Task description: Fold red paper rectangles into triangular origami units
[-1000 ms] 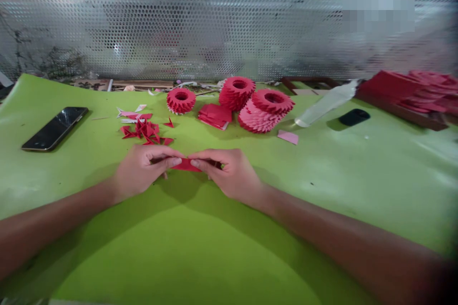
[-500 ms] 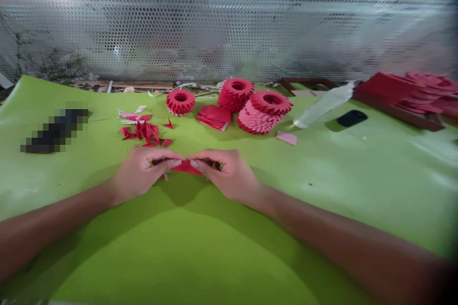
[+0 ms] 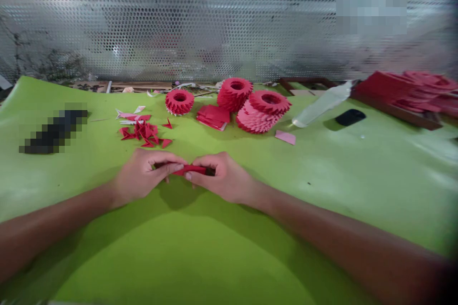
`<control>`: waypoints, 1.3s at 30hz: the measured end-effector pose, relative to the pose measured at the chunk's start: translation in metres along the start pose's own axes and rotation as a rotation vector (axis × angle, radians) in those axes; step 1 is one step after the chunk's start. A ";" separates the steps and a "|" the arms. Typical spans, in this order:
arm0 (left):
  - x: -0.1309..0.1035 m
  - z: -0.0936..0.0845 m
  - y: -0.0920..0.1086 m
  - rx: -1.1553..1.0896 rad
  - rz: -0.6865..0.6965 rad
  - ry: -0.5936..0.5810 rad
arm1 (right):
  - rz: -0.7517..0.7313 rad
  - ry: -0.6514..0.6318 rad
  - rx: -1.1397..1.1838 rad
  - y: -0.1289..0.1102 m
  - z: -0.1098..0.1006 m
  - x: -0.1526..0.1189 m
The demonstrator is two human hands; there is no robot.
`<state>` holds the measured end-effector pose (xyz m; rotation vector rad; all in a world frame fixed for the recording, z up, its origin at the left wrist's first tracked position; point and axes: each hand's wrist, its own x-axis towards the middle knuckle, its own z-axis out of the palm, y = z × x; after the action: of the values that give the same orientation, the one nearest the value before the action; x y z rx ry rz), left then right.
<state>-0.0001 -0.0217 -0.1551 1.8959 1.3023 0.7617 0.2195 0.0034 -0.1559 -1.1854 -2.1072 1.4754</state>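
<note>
A small folded red paper (image 3: 193, 169) is held between both hands above the green table. My left hand (image 3: 152, 171) pinches its left part between thumb and fingers. On its right side, the thumb and fingers of my right hand (image 3: 222, 176) close on the paper, the thumb at its lower edge. Just behind my left hand lies a pile of folded red paper pieces (image 3: 145, 132). A stack of red paper (image 3: 213, 117) rests farther back, beside ring-shaped towers of folded paper (image 3: 263, 112), red and pink.
Farther left stands a smaller red paper ring (image 3: 180, 102). A pink paper slip (image 3: 285, 137), a clear bottle-like object (image 3: 322, 105) and a dark oval object (image 3: 350, 117) lie on the right. At back right, a box (image 3: 404, 109) holds red paper. A blurred dark object (image 3: 55, 131) is at left.
My right hand has shifted slightly, its thumb moving left and down along the paper. The red paper now looks narrower and sticks out toward the right fingers.
</note>
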 end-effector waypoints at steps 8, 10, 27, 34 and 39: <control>0.000 0.001 0.002 -0.117 -0.086 -0.081 | -0.016 0.053 -0.067 -0.001 0.001 0.000; -0.001 0.002 0.002 -0.134 -0.070 -0.101 | -0.018 0.053 -0.070 -0.003 0.002 0.000; 0.005 -0.011 -0.011 -0.054 -0.129 0.149 | -0.040 0.179 -0.057 0.003 -0.007 0.005; 0.002 -0.001 -0.005 0.065 -0.070 -0.137 | -0.066 0.089 -0.083 0.000 -0.003 0.002; 0.003 -0.004 -0.011 -0.022 -0.087 -0.144 | -0.092 0.069 -0.113 0.000 -0.003 0.002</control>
<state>-0.0084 -0.0154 -0.1609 1.8284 1.2722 0.5817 0.2201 0.0065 -0.1552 -1.1438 -2.1928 1.2727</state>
